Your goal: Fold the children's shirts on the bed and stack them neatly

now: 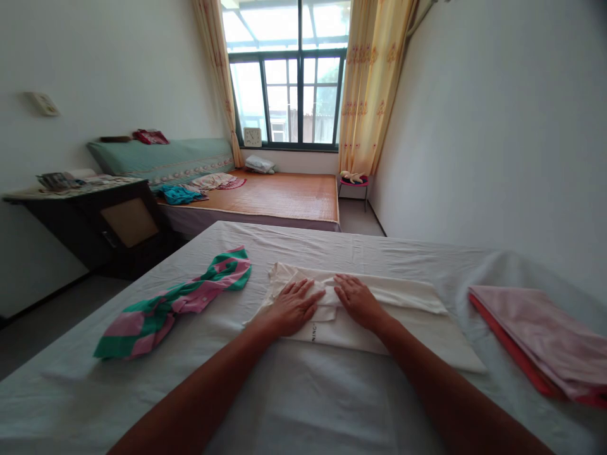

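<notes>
Now both my hands lie flat on the cream cloth [379,316], which is spread on the white sheet [303,392] of the near bed, about the middle of it. My left hand [294,306] presses down palm first, fingers [303,289] stretched out and only slightly apart, pointing far and a little right. My right hand [358,300] lies just beside it, fingers [344,282] loosely together and pointing far and left, so the tips of both hands nearly meet over a folded flap of the cloth. Neither hand pinches or lifts anything; they only press on the fabric. The cloth is partly folded, with a long band running to the right from under my right hand and a bit of dark lettering showing near my left wrist.

To the left, apart from the cloth, lies a crumpled green and pink striped garment [175,303]. At the right edge of the bed sits a folded pink cloth [545,335] on top of something red.

Further off stands a second bed with a woven mat [279,196] and a few clothes [183,193] on it, a dark cabinet [95,221] at the left holding papers on top, a small clock [252,136] on the window sill, and yellow curtains [374,82].
</notes>
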Available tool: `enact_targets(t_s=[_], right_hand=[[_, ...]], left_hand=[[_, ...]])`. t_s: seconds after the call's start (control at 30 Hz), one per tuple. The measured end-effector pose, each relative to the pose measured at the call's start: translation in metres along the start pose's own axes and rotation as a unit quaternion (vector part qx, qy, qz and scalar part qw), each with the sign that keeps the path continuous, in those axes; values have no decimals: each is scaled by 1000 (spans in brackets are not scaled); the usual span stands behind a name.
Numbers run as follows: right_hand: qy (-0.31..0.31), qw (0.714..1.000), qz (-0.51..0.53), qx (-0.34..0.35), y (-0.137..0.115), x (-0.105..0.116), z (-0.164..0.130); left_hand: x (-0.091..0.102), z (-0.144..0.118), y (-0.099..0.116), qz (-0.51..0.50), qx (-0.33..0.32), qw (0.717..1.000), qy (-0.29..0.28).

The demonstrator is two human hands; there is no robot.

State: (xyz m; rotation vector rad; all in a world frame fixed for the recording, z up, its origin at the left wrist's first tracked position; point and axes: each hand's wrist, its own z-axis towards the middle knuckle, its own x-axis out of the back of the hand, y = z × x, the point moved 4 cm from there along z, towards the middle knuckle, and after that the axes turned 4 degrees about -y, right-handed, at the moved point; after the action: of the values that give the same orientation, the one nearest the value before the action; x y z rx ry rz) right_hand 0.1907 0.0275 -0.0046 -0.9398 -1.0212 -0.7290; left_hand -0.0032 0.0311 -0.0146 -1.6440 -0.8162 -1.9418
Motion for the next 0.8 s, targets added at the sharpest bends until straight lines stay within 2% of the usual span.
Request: enact_targets(t_s=[0.1, 0.23, 0.37, 0.53, 0.63, 0.73, 0.8], right_hand=[[-28, 995, -62, -79, 49, 4, -20], [-41, 979, -112, -166, 115, 13, -67], [-26, 945, -155, -285, 160, 32, -106], [-4, 896, -155, -417, 181, 58, -128], [-10, 886, -130, -446, 180, 69, -131], [-44, 868, -92, -485, 177, 76, -132], [-63, 867, -44, -492, 172, 81, -130]], left_hand=[[2, 0, 0, -10, 4, 1000, -6], [-2, 1, -2, -12, 3, 1000, -12], [-4, 0, -4, -14, 1, 1000, -6], [-5, 0, -4, -17, 3, 1000, -1], [-5, -1, -5, -26, -1, 1000, 6], [-4, -2, -4, -32, -6, 999, 12], [-3, -3, -4, -34, -7, 999, 17]])
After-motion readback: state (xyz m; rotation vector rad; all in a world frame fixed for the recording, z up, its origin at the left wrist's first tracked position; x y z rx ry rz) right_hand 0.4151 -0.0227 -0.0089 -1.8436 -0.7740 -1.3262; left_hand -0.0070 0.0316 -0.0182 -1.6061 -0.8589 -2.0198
